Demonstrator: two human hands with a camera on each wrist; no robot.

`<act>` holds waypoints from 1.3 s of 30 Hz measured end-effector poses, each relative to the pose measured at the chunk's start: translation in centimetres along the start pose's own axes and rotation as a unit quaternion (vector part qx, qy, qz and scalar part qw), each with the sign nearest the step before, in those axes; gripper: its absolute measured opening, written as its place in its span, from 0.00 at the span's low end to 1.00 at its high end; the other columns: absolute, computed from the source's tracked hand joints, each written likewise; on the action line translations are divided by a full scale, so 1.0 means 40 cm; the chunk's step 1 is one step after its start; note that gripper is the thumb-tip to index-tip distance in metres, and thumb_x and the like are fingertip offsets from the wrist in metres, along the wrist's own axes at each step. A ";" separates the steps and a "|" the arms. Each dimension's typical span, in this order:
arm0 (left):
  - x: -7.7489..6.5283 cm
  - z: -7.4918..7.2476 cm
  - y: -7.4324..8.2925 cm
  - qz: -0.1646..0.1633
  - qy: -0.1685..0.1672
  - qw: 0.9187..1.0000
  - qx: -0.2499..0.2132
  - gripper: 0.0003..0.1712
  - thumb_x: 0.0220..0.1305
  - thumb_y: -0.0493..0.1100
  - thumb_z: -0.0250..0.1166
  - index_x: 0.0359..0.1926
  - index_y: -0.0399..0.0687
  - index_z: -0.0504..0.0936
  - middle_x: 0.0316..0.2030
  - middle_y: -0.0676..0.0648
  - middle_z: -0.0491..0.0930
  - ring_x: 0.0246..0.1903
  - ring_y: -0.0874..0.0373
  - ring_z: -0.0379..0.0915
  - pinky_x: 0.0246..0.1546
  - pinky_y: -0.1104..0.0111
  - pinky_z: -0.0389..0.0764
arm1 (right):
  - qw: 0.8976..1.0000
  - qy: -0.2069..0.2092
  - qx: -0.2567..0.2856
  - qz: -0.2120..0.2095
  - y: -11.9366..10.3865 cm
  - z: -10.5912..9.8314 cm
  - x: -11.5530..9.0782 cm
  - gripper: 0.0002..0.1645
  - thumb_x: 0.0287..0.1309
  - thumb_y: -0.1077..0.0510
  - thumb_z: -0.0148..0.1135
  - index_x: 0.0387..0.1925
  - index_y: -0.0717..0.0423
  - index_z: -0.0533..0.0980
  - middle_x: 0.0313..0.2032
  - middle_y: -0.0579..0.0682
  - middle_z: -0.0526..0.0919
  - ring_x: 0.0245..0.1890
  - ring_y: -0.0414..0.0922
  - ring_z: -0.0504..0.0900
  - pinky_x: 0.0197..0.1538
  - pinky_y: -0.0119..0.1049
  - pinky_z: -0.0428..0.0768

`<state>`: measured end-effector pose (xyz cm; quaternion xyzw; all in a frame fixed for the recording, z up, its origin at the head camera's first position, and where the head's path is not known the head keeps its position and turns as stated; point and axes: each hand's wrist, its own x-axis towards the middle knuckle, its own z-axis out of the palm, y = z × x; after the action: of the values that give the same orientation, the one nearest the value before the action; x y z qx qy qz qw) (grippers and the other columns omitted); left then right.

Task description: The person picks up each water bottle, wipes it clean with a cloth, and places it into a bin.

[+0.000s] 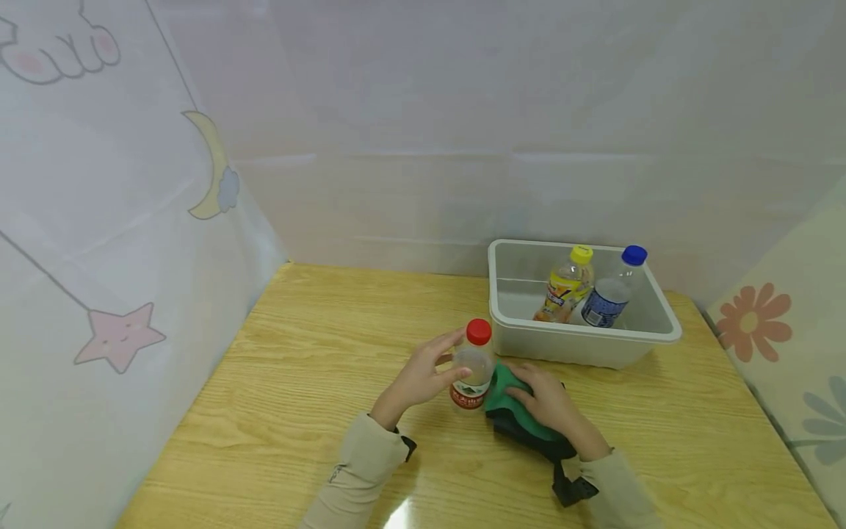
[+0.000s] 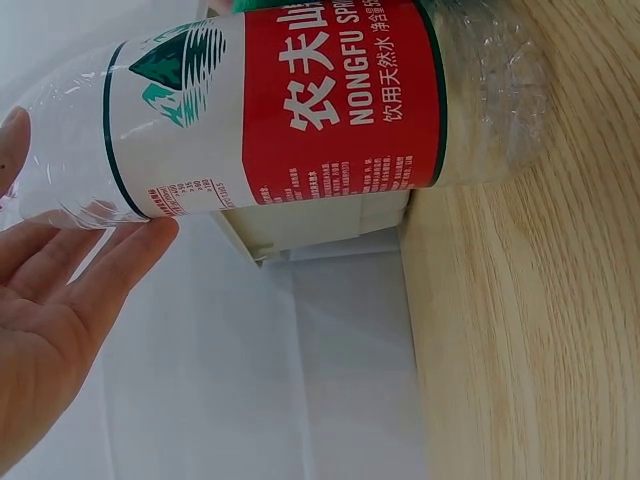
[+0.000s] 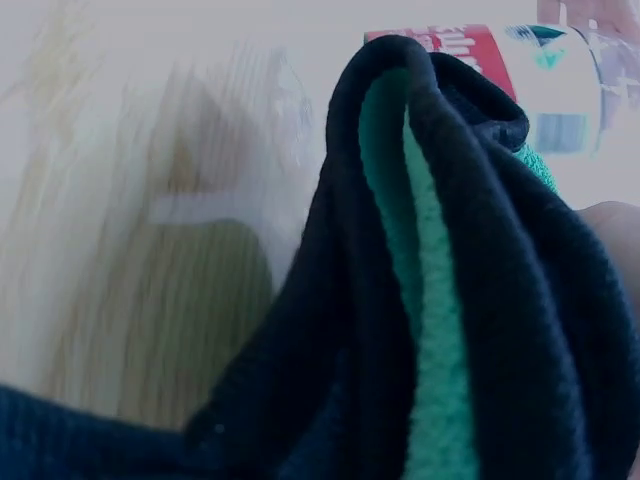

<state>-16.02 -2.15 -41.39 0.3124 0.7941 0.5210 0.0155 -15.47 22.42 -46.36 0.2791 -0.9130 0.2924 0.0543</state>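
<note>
A clear plastic water bottle (image 1: 469,395) with a red cap and a red-and-white label stands upright near the middle of the table. My left hand (image 1: 426,373) holds it from the left, thumb across the front and fingers behind. In the left wrist view, fingertips lie along the upper part of the bottle (image 2: 340,100), whose base is at the tabletop. Just right of the bottle, my right hand (image 1: 547,400) grips a folded green cloth (image 1: 500,393) with black edging. Close up in the right wrist view, the bunched cloth (image 3: 440,330) hides most of that hand.
Behind the hands, toward the right, is a white plastic bin (image 1: 568,345). Inside it lean a yellow-capped bottle (image 1: 562,290) and a blue-capped bottle (image 1: 604,301). A pale printed curtain (image 1: 396,206) borders the wooden table (image 1: 317,353) at the back and sides.
</note>
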 end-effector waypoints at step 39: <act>-0.005 0.005 -0.001 0.004 0.006 1.000 0.017 0.35 0.58 0.39 0.63 0.64 0.36 0.61 0.62 0.38 0.63 0.58 0.46 0.63 0.49 0.57 0.74 | 0.992 -0.050 -0.102 0.051 0.093 -0.032 -0.154 0.36 0.48 0.49 0.66 0.57 0.63 0.70 0.36 0.51 0.72 0.29 0.40 0.68 0.26 0.30 0.67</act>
<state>-15.80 -2.10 -41.58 0.3124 0.8017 0.5096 0.0038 -12.39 28.62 -48.79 0.2397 -0.9525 0.1864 0.0223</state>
